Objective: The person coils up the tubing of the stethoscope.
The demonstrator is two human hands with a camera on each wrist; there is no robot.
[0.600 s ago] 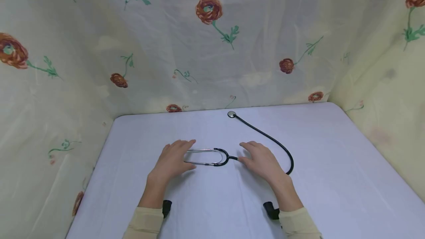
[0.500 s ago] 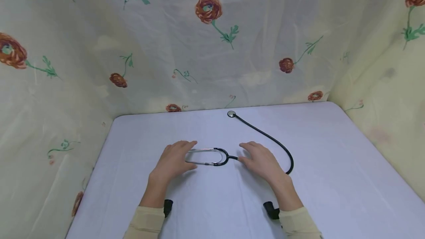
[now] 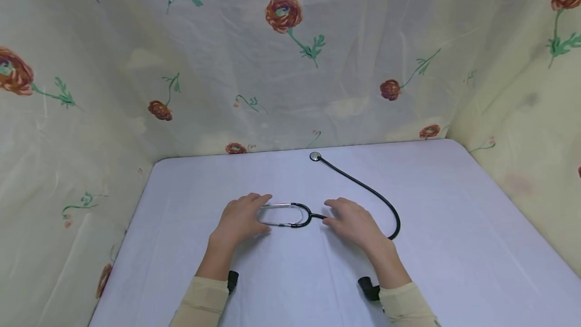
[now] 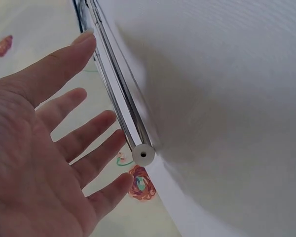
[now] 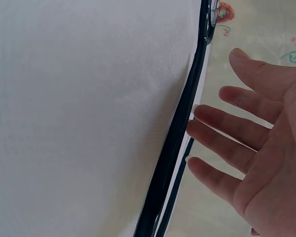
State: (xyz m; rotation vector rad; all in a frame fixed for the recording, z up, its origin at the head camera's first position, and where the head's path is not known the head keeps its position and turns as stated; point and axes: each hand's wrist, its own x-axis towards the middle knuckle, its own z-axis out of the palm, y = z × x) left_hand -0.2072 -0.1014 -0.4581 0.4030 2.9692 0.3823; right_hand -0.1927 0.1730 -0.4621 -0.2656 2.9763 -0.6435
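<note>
A stethoscope (image 3: 310,216) lies on the white table, its black tube curving right and back to the round chest piece (image 3: 315,156). My left hand (image 3: 240,220) hovers over the ear end of the metal ear tubes (image 3: 279,205), fingers spread and relaxed. In the left wrist view a pale ear tip (image 4: 143,155) shows beside those fingers, with nothing gripped. Over the black tube (image 5: 170,163), just past the fork, is my right hand (image 3: 354,222). Its fingers are loosely extended; in the right wrist view the fingertips come close to the tube, and contact is unclear.
The white-covered table (image 3: 290,276) ends at a back edge against a flower-printed curtain (image 3: 218,54), which also hangs at both sides. Black wrist-worn pieces, one by the left sleeve (image 3: 201,296) and one by the right sleeve (image 3: 404,302), jut inward above the cloth.
My left hand has drifted slightly right over the ear tubes. The right hand has shifted very little, and the stethoscope keeps its place on the table.
</note>
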